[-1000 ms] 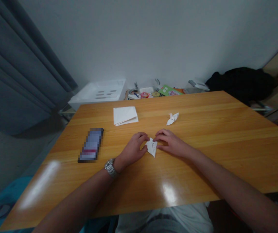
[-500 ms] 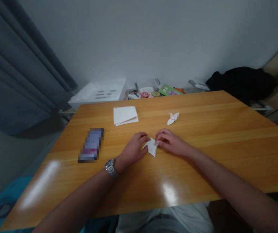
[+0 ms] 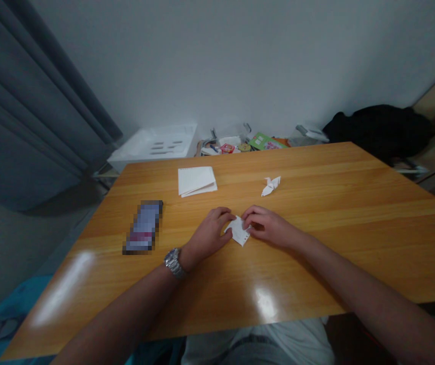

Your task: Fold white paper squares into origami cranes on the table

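Observation:
A small folded piece of white paper (image 3: 240, 233) lies on the wooden table in front of me, with a row of punched holes showing along its lower right edge. My left hand (image 3: 215, 228), with a metal watch at the wrist, holds the paper's left corner between thumb and fingers. At its right side, my right hand (image 3: 263, 224) pinches a flap of the same paper. Beyond my right hand lies a folded paper crane (image 3: 270, 186). Farther left is a folded stack of white paper sheets (image 3: 196, 181).
A blurred-out phone (image 3: 143, 227) lies on the left of the table (image 3: 335, 203). Behind the far edge stand a white foam box (image 3: 164, 144) and a clutter of small items, including a green booklet (image 3: 265, 141). Dark cloth (image 3: 379, 126) is heaped at the far right.
My right hand has shifted slightly left over the paper. The paper's right part now lies wider, and its punched holes have come into view. My left hand stays in place.

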Available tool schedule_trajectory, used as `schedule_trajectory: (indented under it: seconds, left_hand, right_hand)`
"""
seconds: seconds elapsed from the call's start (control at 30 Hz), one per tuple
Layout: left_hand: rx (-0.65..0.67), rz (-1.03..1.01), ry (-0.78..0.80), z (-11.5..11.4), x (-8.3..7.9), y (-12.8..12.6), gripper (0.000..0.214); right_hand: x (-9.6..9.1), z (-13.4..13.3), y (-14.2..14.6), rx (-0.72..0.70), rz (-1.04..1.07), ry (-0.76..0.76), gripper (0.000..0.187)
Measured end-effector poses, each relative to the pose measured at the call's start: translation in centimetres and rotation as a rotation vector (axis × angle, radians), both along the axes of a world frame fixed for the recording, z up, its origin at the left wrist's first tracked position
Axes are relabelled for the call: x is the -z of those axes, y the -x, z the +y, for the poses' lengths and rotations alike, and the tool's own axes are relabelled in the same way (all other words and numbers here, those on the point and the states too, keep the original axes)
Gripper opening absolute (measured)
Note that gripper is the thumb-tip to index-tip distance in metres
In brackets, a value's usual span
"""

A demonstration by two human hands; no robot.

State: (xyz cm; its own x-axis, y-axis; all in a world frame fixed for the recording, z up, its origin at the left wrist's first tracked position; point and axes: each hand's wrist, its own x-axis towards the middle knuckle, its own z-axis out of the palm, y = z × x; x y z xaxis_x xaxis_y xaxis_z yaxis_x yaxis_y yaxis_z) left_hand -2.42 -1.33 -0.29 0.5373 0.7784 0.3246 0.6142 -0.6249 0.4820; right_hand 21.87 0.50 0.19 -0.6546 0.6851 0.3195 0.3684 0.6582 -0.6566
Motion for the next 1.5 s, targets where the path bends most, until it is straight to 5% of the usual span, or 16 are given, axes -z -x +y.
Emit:
schedule_trajectory:
  seconds: [0.8, 1.5]
  left_hand:
    - [0.002, 0.008, -0.013, 0.13, 0.1, 0.08, 0.031]
    - [0.15, 0.053, 0.031, 0.4, -0.22, 0.15, 0.016]
  right_hand:
    - [-0.35, -0.15, -0.46, -0.141, -0.025, 0.036, 0.011]
    - [-0.51, 0.02, -0.66, -0.165, -0.021, 0.126, 0.007]
